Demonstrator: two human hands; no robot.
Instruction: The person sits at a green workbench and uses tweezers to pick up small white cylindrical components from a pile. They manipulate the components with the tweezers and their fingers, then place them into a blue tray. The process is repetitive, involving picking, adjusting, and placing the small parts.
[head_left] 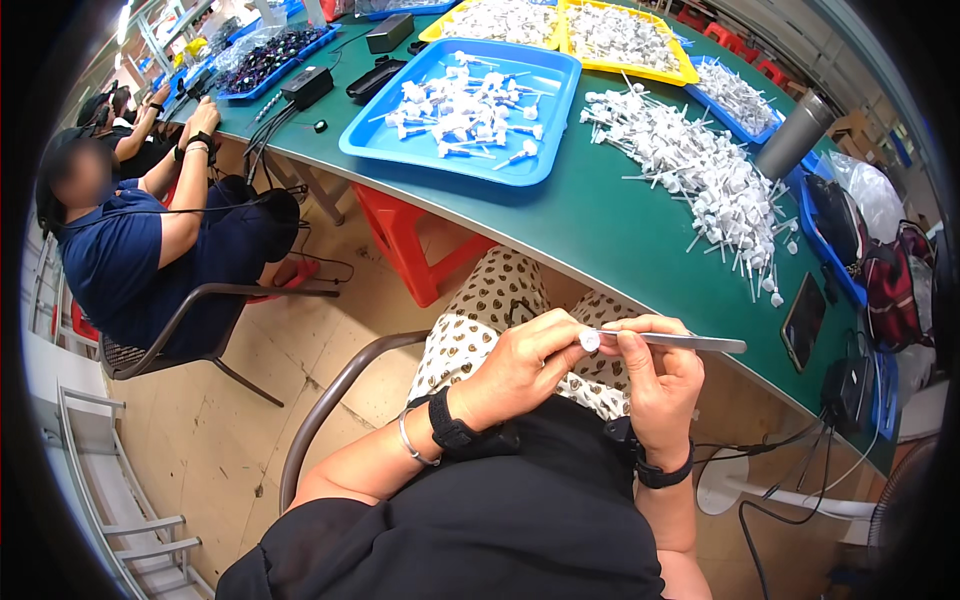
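In front of my lap, my left hand [535,360] pinches a small white plastic part [589,340], its round end facing outward. The fingers of my right hand [655,375] are closed around a slim silver metal tool [705,343], its thin end pointing left at the white part. Whether that tool is tweezers or a knife, I cannot tell. Similar white parts with thin stems lie in a loose heap [700,170] on the green table [600,225]. More are spread in a blue tray [370,135] beyond my hands.
Yellow trays [690,73] full of white parts stand at the back. To the right are a grey bottle [797,135], a phone [803,322] and a black box with cables [848,392]. A red stool [405,240] is under the table; a seated co-worker [165,230] is at left.
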